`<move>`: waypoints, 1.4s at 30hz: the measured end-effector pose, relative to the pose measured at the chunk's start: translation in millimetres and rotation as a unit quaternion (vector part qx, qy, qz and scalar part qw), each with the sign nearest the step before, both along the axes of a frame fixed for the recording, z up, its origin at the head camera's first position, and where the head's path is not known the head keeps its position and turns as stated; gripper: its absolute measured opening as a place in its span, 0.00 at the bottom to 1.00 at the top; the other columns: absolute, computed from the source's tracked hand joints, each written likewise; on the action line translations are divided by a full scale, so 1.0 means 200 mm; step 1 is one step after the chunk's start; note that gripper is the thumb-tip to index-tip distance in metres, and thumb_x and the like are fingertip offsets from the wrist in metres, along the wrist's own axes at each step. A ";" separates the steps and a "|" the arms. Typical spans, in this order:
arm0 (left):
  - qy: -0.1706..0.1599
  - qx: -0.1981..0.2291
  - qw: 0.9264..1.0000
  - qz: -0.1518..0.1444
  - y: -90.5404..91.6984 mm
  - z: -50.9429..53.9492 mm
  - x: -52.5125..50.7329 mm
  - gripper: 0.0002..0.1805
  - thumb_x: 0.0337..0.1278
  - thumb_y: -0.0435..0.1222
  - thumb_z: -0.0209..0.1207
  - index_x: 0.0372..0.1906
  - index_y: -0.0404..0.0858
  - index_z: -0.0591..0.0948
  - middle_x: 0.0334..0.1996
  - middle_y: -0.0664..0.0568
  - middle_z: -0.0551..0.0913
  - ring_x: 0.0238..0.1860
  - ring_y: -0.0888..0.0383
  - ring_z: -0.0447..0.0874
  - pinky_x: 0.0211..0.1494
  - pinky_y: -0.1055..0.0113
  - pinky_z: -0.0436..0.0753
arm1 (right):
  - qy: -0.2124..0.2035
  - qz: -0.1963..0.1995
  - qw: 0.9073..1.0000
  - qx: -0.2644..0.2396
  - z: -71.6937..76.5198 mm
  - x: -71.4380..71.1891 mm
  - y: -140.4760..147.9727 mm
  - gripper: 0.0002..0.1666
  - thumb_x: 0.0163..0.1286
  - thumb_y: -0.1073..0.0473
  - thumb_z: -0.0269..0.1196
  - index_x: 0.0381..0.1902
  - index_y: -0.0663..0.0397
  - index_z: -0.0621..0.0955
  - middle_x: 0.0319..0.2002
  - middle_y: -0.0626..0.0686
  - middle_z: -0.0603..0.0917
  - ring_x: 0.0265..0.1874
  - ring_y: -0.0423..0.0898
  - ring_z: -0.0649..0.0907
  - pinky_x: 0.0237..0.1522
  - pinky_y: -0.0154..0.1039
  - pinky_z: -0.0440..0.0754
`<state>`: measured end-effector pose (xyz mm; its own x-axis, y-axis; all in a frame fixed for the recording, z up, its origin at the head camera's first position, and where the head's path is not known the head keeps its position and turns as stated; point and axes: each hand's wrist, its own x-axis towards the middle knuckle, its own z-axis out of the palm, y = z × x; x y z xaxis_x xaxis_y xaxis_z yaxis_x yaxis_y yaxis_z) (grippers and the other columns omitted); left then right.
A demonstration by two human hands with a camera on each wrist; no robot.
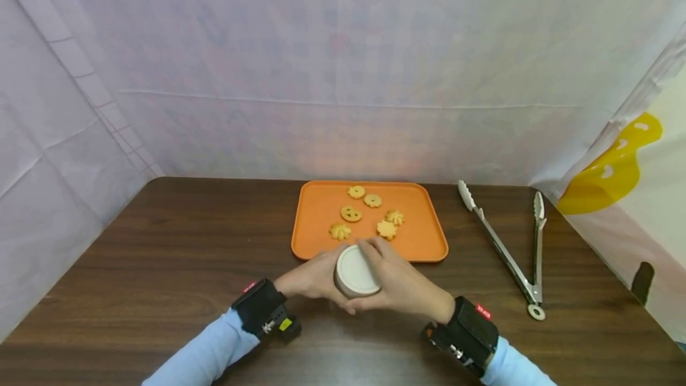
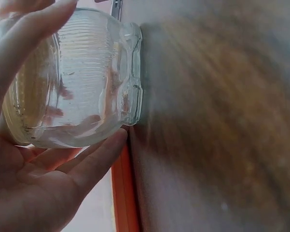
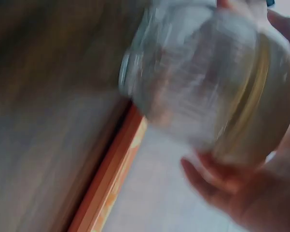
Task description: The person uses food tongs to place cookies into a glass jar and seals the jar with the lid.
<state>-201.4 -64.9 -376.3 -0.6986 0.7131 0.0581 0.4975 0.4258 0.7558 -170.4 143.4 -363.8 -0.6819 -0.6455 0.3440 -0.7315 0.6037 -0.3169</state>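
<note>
Between the two hands stands a clear ribbed glass jar, topped with a white round lid. The left hand is curled round the jar's left side, its thumb and fingers on opposite sides of the glass. From the right, the right hand grips the jar near the lid, its thumb at the front and its fingers at the back. The jar's base is at the dark tabletop in the left wrist view. Motion blurs the jar in the right wrist view. An orange tray with several cookies lies just beyond the hands.
Metal tongs with pale tips lie spread on the right of the wooden table. A pale cloth hangs behind the table's back edge. A yellow shape is on the cloth at the right.
</note>
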 end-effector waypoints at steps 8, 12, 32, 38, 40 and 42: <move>-0.008 -0.001 1.000 0.006 0.00 -0.01 0.00 0.55 0.33 0.36 0.82 0.71 0.33 0.63 0.63 0.41 0.76 0.62 0.46 0.77 0.65 0.57 0.78 | 0.153 -0.124 0.980 0.021 -0.06 0.09 -0.08 0.56 0.50 0.32 0.74 0.59 0.73 0.73 0.45 0.61 0.76 0.39 0.49 0.80 0.37 0.42 0.86; -0.009 0.003 1.000 0.005 0.00 -0.01 0.00 0.55 0.34 0.35 0.81 0.70 0.33 0.63 0.63 0.40 0.76 0.62 0.45 0.77 0.67 0.54 0.78 | 0.170 -0.132 0.976 0.034 -0.05 0.09 -0.09 0.54 0.47 0.34 0.76 0.56 0.74 0.74 0.42 0.58 0.76 0.36 0.47 0.78 0.36 0.40 0.85; -0.022 0.015 1.000 -0.009 0.00 -0.02 -0.01 0.56 0.32 0.35 0.81 0.72 0.34 0.62 0.66 0.41 0.73 0.66 0.45 0.72 0.71 0.50 0.73 | -0.050 0.008 0.999 -0.006 0.02 -0.02 0.02 0.52 0.53 0.48 0.77 0.67 0.69 0.68 0.57 0.61 0.76 0.52 0.52 0.79 0.52 0.45 0.86; -0.011 0.018 1.000 -0.009 -0.01 -0.01 0.00 0.57 0.31 0.34 0.81 0.72 0.33 0.62 0.66 0.40 0.73 0.66 0.44 0.72 0.72 0.49 0.72 | -0.093 0.052 0.994 -0.017 0.04 -0.04 0.04 0.53 0.53 0.52 0.76 0.70 0.68 0.64 0.61 0.63 0.73 0.56 0.55 0.78 0.56 0.50 0.84; -0.013 0.020 1.000 -0.007 0.00 -0.01 0.00 0.57 0.31 0.34 0.81 0.72 0.33 0.62 0.66 0.39 0.73 0.66 0.44 0.72 0.72 0.49 0.71 | -0.101 0.060 0.993 -0.021 0.04 -0.04 0.05 0.53 0.54 0.53 0.75 0.71 0.67 0.63 0.62 0.63 0.73 0.57 0.55 0.77 0.56 0.50 0.84; -0.015 0.020 1.000 -0.006 0.00 -0.01 0.00 0.58 0.32 0.34 0.81 0.72 0.32 0.61 0.66 0.39 0.73 0.66 0.44 0.72 0.72 0.50 0.72 | -0.109 0.062 0.992 -0.027 0.05 -0.04 0.05 0.53 0.54 0.52 0.75 0.71 0.66 0.62 0.63 0.63 0.72 0.57 0.55 0.78 0.56 0.50 0.84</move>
